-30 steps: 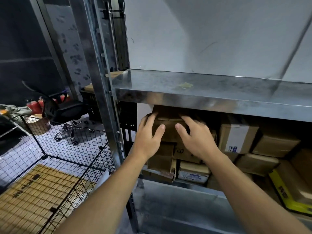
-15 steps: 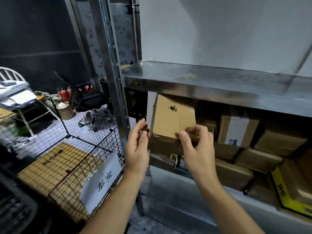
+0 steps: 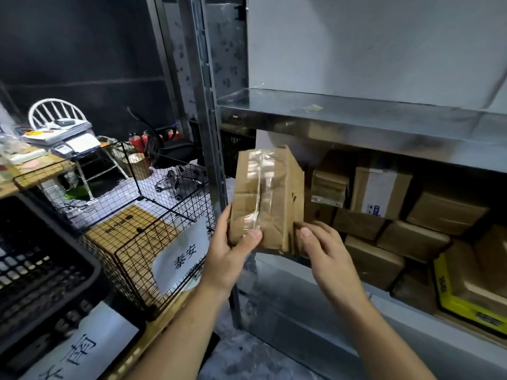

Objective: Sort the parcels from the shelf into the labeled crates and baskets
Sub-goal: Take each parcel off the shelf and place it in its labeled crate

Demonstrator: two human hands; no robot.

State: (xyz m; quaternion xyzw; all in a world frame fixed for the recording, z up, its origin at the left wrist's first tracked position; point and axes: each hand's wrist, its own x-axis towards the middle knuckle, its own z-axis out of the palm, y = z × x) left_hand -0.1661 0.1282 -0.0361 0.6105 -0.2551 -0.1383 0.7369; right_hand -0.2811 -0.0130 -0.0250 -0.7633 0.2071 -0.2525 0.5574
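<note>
Since half a second ago the brown cardboard parcel, with a strip of clear tape down its face, has come out from under the upper board of the grey steel shelf. It now stands upright in front of the shelf's left post with its taped face turned to the camera, and the left hand, which lay flat beside it before, has closed on it. That hand grips the parcel's lower left corner, the thumb pressed across the front face near the bottom edge and the fingers hidden behind the cardboard. The right hand is at the lower right corner, so the two hands are apart with the parcel between them. Its curled fingers lie against the narrow side face, but whether they pinch the parcel or only touch it cannot be told. The parcel rises above both hands, its top nearly level with the front lip of the upper board. Behind the right hand, on the lower board, other brown cardboard boxes are stacked, and a yellow-rimmed carton lies at the far right. To the left of the post and below the parcel stands a black wire basket with flat cardboard in its bottom and a white paper label on its near wall. Nearer, at the lower left, is a black plastic crate that bears its own white paper sign.
</note>
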